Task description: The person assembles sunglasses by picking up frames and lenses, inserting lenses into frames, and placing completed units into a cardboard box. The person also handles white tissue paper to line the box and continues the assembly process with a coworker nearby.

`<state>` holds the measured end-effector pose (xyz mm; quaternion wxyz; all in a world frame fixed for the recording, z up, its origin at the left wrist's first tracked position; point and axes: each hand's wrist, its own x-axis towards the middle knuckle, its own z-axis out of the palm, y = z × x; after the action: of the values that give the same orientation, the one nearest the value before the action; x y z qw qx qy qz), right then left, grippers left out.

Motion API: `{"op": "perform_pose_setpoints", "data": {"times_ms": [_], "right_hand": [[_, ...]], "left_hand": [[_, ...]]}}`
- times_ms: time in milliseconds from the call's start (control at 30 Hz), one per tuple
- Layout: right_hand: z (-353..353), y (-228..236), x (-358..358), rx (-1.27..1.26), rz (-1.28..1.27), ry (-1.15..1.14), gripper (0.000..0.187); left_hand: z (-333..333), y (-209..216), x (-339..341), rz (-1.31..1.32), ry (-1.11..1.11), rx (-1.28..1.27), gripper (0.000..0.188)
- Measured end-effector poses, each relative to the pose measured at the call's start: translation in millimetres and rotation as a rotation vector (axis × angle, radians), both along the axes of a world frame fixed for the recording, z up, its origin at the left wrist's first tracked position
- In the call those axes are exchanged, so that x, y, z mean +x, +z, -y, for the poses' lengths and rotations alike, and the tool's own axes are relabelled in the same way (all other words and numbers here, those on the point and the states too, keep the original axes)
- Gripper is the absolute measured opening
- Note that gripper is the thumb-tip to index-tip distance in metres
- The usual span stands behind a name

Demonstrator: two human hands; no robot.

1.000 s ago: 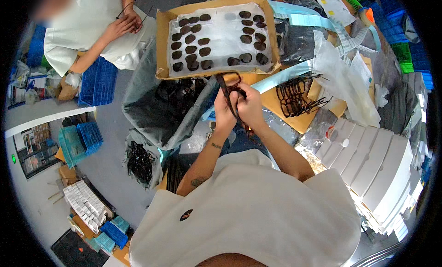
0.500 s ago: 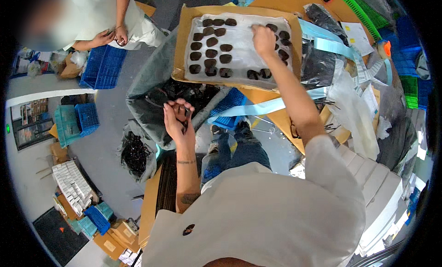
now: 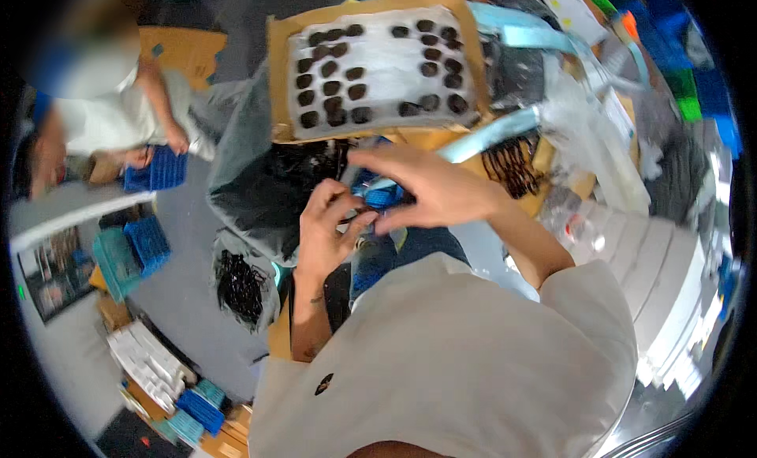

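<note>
My left hand [image 3: 325, 228] is in front of my body with its fingers curled in; blur and the fingers hide what lies in it. Facing it from the right, my right hand [image 3: 430, 188] has its thumb and fingers apart, with nothing visible between them. Its fingertips are near the left hand's. Beyond both hands sits a shallow cardboard box [image 3: 282, 79] with a white liner [image 3: 386, 67]. Dark lens-shaped pieces [image 3: 331, 88] lie on the liner in rough rows, in a left group and a right group.
A large grey bag [image 3: 240, 186] of black pieces stands below the box's left side, a smaller bag [image 3: 240, 284] beyond it. To the right lie light-blue strips [image 3: 493, 134], dark looped frames [image 3: 511, 168] and clear plastic [image 3: 587, 162]. Upper left, a co-worker's hand [image 3: 175, 138] is above a blue crate [image 3: 162, 172].
My right hand has come back from the box to my left hand, leaving a dark lens-shaped piece where it was. My left hand's fingers have curled. The view has shifted.
</note>
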<state>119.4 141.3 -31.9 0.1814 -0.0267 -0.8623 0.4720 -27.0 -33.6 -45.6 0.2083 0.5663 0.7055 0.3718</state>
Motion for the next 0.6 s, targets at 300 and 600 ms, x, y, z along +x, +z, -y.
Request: {"op": "perform_pose_setpoints", "data": {"times_ms": [300, 600], "right_hand": [[59.6, -23.5, 108.6, -0.366, 0.477, -0.109, 0.02], [-60.2, -171.6, 229.1, 0.329, 0.743, -1.196, 0.044]], "left_hand": [[-45.4, 17.3, 57.2, -0.419, -0.685, 0.209, 0.024], [56.4, -187.1, -43.0, 0.587, 0.571, 0.269, 0.024]]}}
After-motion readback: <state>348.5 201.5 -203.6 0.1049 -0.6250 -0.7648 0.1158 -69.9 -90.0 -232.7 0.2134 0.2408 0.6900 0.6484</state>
